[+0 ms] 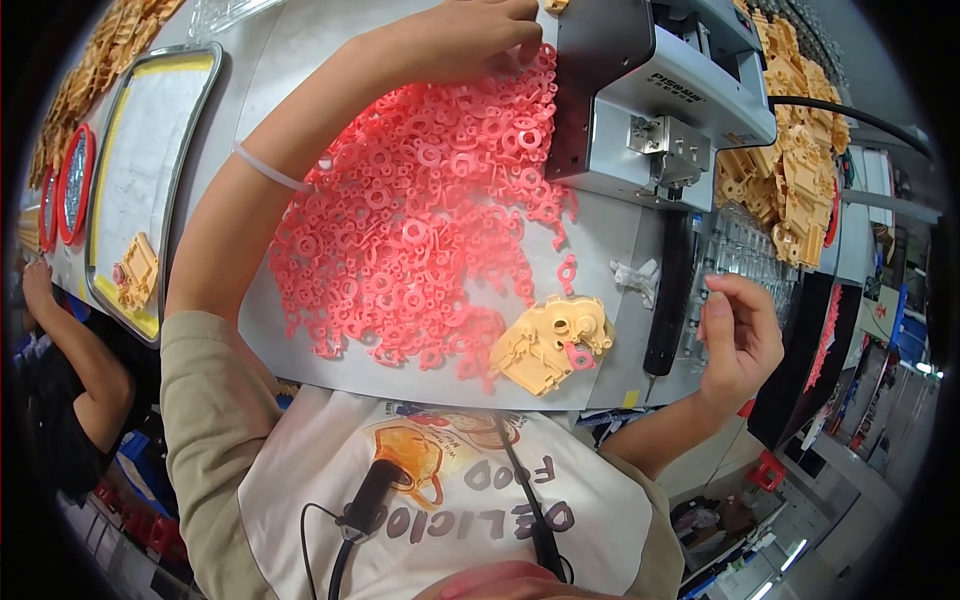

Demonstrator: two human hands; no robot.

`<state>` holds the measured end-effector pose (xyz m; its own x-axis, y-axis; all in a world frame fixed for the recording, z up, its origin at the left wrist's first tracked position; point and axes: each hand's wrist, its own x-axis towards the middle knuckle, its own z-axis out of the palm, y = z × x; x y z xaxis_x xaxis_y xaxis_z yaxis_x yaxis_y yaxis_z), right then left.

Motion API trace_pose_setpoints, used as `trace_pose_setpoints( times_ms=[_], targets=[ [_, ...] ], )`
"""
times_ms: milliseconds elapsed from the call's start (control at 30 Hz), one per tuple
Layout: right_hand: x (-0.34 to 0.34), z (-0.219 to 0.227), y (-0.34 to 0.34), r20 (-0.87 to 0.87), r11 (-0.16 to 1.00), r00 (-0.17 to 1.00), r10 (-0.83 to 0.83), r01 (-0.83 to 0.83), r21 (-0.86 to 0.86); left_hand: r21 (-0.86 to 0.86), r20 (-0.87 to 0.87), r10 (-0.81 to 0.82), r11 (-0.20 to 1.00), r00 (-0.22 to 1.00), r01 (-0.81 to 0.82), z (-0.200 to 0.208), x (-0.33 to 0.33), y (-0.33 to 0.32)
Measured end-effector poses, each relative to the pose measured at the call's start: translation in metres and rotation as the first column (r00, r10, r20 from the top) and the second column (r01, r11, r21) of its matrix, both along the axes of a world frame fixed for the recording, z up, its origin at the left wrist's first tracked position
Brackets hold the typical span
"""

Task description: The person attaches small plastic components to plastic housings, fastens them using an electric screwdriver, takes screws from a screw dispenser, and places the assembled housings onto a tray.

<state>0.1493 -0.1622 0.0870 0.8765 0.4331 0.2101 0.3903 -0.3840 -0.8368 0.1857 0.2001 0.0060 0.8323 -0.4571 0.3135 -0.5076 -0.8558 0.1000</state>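
Observation:
My left hand (480,40) reaches to the far edge of a heap of pink plastic ring-shaped parts (400,240), beside the screw feeder machine (640,110). Its fingers curl downward, and whatever lies between them is hidden. Over to the right, my right hand (740,335) hovers with bent fingers, thumb and forefinger close together; anything pinched there is too small to make out. Left of it, a black electric screwdriver (672,300) lies on the table. A cream plastic housing (550,345) rests at the near table edge, with a pink part (578,356) seated on it.
Cream housings pile up behind the feeder (790,150). A metal tray (135,190) with a yellow-edged lining stands at left, holding another cream housing (138,272). Clear plastic trays (745,255) lie right of the screwdriver. Another person's arm (80,345) shows at far left.

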Motion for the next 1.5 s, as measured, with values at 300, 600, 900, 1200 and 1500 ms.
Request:
trace_pose_setpoints(
  times_ms=[300,600,900,1200,1500],
  targets=[
    [0.000,0.000,-0.005,0.000,1.000,1.000,0.022,-0.022,0.002,-0.052,-0.252,0.023,0.998,0.967,-0.037,-0.005,0.014,-0.002],
    [0.002,-0.001,0.001,-0.003,1.000,1.000,0.016,-0.016,-0.010,-0.058,-0.151,-0.018,0.998,0.988,0.010,-0.005,0.017,0.000],
    [0.004,0.001,0.000,-0.001,0.999,1.000,0.027,-0.027,0.023,0.182,0.075,-0.065,0.982,0.995,0.050,-0.009,0.017,-0.004],
    [0.001,0.003,-0.009,-0.007,0.997,0.999,-0.039,0.040,0.062,-0.499,0.322,0.097,0.863,0.942,0.082,0.093,0.010,-0.018],
    [-0.011,0.023,-0.009,0.032,0.998,0.999,0.003,-0.005,0.057,-0.054,0.571,0.022,0.998,0.820,0.011,0.119,0.012,-0.029]
  ],
)
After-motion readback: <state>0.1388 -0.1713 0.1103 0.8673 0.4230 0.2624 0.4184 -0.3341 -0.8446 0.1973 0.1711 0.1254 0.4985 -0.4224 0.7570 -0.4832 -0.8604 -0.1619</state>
